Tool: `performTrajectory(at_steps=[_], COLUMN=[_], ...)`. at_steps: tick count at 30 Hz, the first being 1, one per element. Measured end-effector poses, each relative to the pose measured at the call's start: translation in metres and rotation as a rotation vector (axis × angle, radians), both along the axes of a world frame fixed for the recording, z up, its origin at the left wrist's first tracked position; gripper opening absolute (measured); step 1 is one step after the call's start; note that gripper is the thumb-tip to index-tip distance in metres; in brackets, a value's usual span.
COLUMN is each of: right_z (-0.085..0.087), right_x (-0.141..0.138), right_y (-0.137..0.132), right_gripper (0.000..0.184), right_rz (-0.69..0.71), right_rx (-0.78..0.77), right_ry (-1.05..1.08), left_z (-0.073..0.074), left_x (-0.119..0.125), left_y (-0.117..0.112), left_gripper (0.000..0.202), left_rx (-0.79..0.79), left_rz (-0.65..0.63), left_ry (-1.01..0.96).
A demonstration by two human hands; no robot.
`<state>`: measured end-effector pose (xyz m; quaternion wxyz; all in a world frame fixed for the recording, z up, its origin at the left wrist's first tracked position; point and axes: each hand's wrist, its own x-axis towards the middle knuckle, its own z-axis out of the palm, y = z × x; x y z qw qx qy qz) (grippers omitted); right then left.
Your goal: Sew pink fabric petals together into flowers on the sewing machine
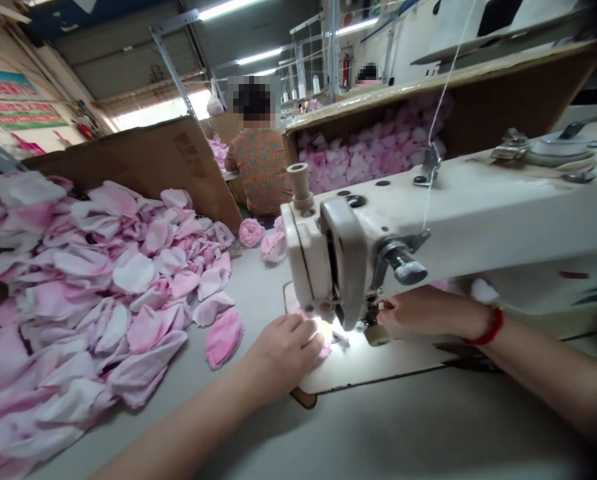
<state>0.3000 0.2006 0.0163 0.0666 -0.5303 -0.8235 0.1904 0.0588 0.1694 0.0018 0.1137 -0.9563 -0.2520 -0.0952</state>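
Observation:
My left hand (pixel 288 352) rests beside the lit needle area of a white sewing machine (pixel 478 207), its curled fingers pressing on a small pink fabric piece (pixel 325 349). Most of that piece is hidden under the fingers and the machine head. My right hand (pixel 418 311), with a red band (pixel 487 328) at the wrist, reaches behind the presser area. Its fingers are closed by the needle bar; what they hold, if anything, is hidden. A darker pink fabric piece (pixel 224 338) lies on the table left of my left hand.
A large heap of pink and white fabric pieces (pixel 133 273) covers the table's left, against a cardboard panel (pixel 148 163). Pink bundles (pixel 251 232) lie behind the machine head. A cardboard box (pixel 503 100) holds more pink pieces. Black scissors (pixel 471 360) lie under my right forearm. A person (pixel 261 167) sits ahead.

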Motion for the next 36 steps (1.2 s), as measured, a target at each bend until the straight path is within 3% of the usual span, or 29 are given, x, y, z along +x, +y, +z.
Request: performTrajectory(at_steps=[5, 11, 18, 21, 29, 36], right_z=[-0.01, -0.017, -0.036, -0.042, -0.019, -0.014], right_x=[0.008, 0.006, -0.009, -0.014, -0.026, -0.028], right_y=[0.001, -0.003, -0.005, -0.006, -0.019, -0.018], right_gripper=[0.022, 0.021, 0.021, 0.027, 0.022, 0.028], right_rz=[-0.055, -0.124, 0.032, 0.045, -0.065, -0.007], right_rx=[-0.22, -0.292, -0.138, -0.037, 0.026, 0.108], right_ry=[0.138, 0.21, 0.245, 0.164, 0.088, -0.02], left_z=[-0.009, -0.013, -0.014, -0.017, -0.019, -0.015], left_x=[0.005, 0.01, 0.011, 0.013, 0.011, 0.016], left_y=[-0.005, -0.007, -0.006, -0.008, -0.009, -0.013], left_gripper=[0.021, 0.024, 0.031, 0.034, 0.025, 0.026], left_rx=[0.012, 0.049, 0.002, 0.0, 0.014, 0.035], left_rz=[0.09, 0.132, 0.338, 0.351, 0.328, 0.29], left_ry=[-0.071, -0.152, -0.197, -0.164, -0.137, -0.156])
